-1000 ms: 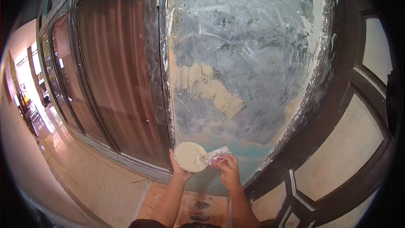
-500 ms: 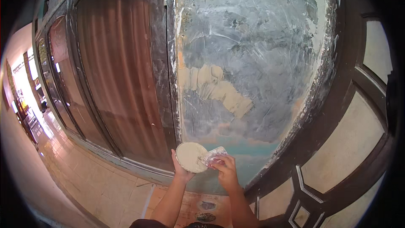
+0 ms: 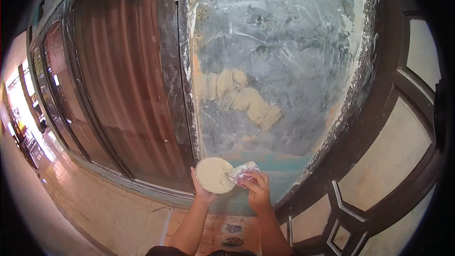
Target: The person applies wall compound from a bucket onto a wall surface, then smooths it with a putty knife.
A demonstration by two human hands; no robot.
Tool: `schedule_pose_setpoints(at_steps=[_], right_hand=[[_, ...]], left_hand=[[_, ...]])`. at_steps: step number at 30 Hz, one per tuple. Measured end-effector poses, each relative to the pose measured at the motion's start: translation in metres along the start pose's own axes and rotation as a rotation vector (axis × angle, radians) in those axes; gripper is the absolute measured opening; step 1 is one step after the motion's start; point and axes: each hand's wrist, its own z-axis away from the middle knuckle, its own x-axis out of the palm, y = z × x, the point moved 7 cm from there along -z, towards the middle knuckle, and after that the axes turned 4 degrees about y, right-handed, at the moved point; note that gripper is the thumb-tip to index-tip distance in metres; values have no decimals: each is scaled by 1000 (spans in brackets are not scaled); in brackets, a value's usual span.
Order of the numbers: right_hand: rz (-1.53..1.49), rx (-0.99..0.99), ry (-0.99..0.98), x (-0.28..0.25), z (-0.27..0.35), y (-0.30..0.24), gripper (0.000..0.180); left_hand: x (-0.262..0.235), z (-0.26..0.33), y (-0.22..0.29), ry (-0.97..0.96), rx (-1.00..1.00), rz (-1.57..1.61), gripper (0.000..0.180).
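My left hand (image 3: 203,194) is wrapped round a shallow round tub (image 3: 219,192) from the left and below. Cream-coloured putty (image 3: 212,173) fills it, its surface uneven. In my right hand (image 3: 259,191) is a flat, putty-smeared scraper (image 3: 243,169), pinched between thumb and fingers. The scraper's left edge reaches the tub's right side, over the putty. Whether it presses into the putty is hard to tell. Beyond my hands stands a grey, patchy wall (image 3: 284,66) with a thick band of cream filler (image 3: 258,107) spread across its lower left part.
A dark-framed window with a reddish-brown curtain (image 3: 128,76) is at the left. On the right stands a dark wooden door (image 3: 379,161) with pale panels. A printed orange sheet (image 3: 222,227) lies on the tiled floor (image 3: 118,204) below my forearms.
The view has shifted slightly, moving the wall and window a little left in the picture. My right hand and the scraper have moved slightly right; the left hand still holds the tub.
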Motion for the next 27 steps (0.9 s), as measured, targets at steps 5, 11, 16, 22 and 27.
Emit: schedule_pose_setpoints(at_steps=[5,11,16,22,27], right_hand=[[-22,94,63,-22,-11,9,35],[-323,422,205,-46,-19,76,15],[-661,632,235,-52,-24,139,32],[-410,557,310,-85,-69,154,28],[-145,353,286,-88,-98,166,25]], left_hand=[[7,-5,-12,-44,8,-19,95],[13,-11,-34,33,-29,37,95],[15,-22,-39,52,29,60,95],[16,-21,-39,82,187,60,91],[8,-24,-44,166,201,79,92]])
